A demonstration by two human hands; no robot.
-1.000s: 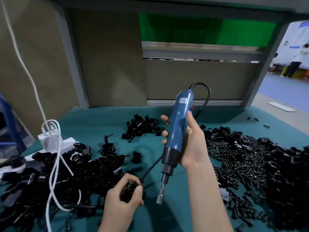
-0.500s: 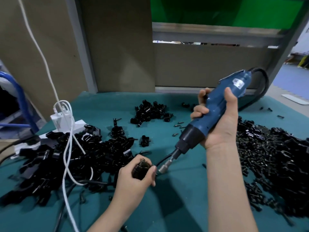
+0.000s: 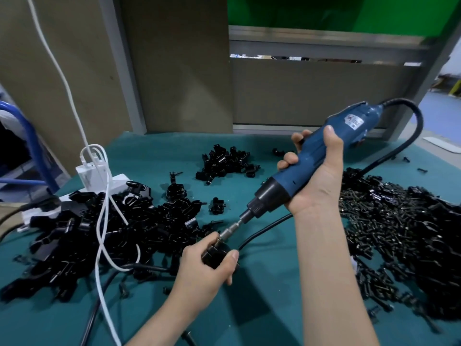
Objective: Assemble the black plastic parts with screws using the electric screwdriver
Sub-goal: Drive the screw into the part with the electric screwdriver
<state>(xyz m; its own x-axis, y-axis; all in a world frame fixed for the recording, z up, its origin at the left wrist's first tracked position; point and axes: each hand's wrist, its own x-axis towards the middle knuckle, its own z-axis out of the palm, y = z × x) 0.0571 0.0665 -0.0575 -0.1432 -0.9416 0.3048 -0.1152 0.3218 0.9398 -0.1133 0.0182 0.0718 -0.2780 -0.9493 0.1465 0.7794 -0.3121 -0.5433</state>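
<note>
My right hand (image 3: 316,171) grips a blue electric screwdriver (image 3: 309,156) tilted down to the left. Its metal bit (image 3: 228,233) touches the top of a small black plastic part (image 3: 215,253) that my left hand (image 3: 202,270) holds just above the green mat, fingers and thumb curled round it. The screw under the bit is hidden. A large heap of black plastic parts (image 3: 99,233) lies to the left of my left hand. A wide spread of black screws and small parts (image 3: 399,233) lies right of my right forearm.
A smaller pile of black parts (image 3: 224,163) sits at the back centre of the green mat (image 3: 262,308). A white power strip with a charger (image 3: 94,176) and white cables (image 3: 104,221) is at left. The screwdriver's black cord (image 3: 409,136) loops right. Brown panels stand behind.
The screwdriver has swung from near upright to a slant, and its bit has come down onto the part in my left hand. The view shifted slightly downward.
</note>
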